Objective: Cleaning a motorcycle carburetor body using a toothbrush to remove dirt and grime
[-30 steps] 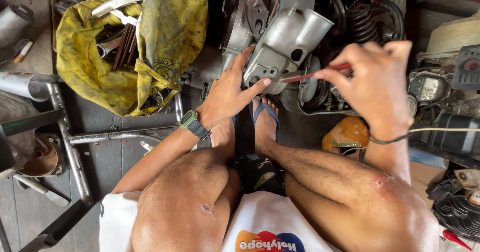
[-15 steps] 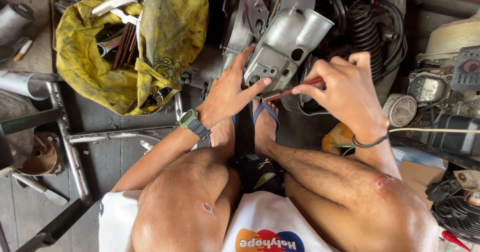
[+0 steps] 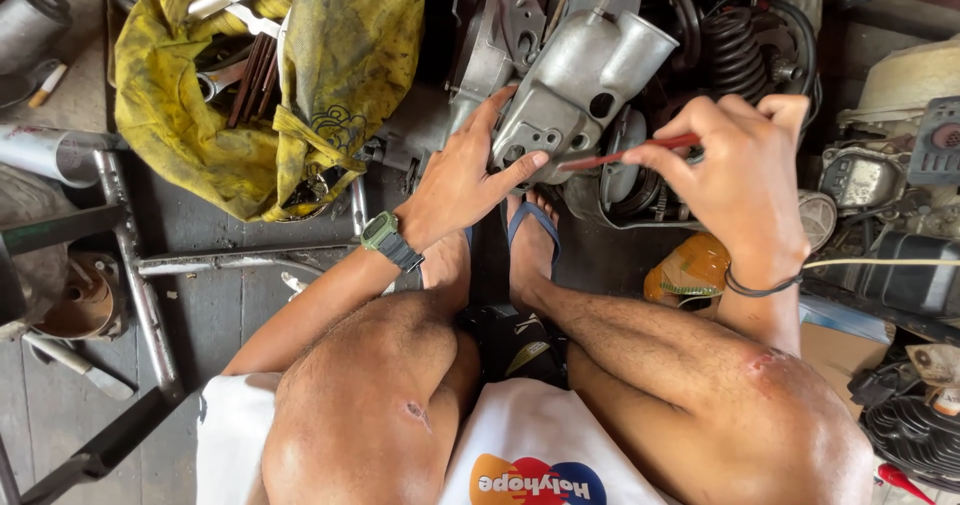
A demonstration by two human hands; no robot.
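My left hand [image 3: 470,175], with a green watch on the wrist, presses flat against a grey cast-metal engine casing [image 3: 585,70]; its thumb rests on the casing's lower edge. My right hand [image 3: 735,165] pinches a thin red-handled tool [image 3: 630,152], whose tip points left at the underside of the casing, close to my left thumb. A black band circles my right wrist. My bare knees and feet in blue sandals [image 3: 530,225] are below the hands.
A yellow cloth bag [image 3: 200,125] with wrenches and rods lies at upper left. A metal tube frame [image 3: 140,265] runs down the left. Coil spring [image 3: 735,50], cables and engine parts crowd the upper right. An orange object [image 3: 690,270] lies on the floor by my right wrist.
My right hand dropped and moved left toward the casing half a second ago, then shifted back right a little with the red tool. My left hand stays on the casing.
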